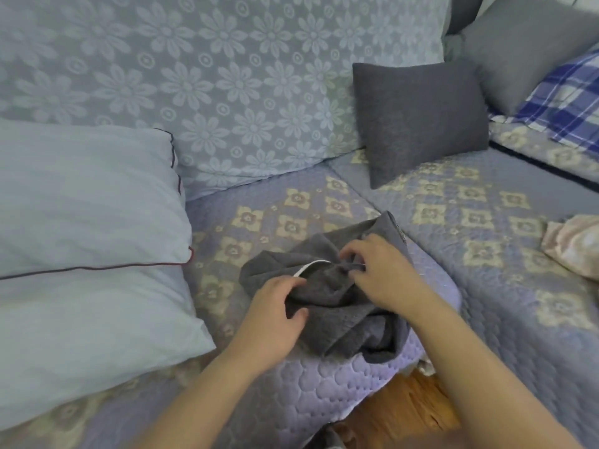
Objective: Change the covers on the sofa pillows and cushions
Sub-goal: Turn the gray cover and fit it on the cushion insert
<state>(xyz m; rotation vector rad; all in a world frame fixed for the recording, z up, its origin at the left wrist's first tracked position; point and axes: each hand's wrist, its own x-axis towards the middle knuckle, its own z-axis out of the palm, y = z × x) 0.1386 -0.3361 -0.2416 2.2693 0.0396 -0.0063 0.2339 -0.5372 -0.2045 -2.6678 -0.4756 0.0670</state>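
Sofa seat (340, 377) with a quilted lilac cover, cream flower squares on it, fills the head view; floral blue-grey backrest (227, 76) behind. Crumpled dark grey cover (337, 306) lies on the seat's front edge, just above a strip of wooden floor (402, 409). Left hand (275, 315) grips the near-left part of the cover, fingers curled into the fabric, thumb on top. Right hand (382, 270) sits on the cover's upper right, thumb and forefinger pinching the fabric at a thin white strip along its opening; the other fingers are bent in. Big pale blue pillow (84, 247) with dark red piping lies left of the cover, well apart from the hands. Dark grey cushion (418, 121) leans on the backrest, up and right of the cover. Lighter grey cushion (525, 50) is further right, touching a blue plaid cloth (564, 95). Pinkish bundle of fabric (577, 244) sits at the right edge, level with the cover.
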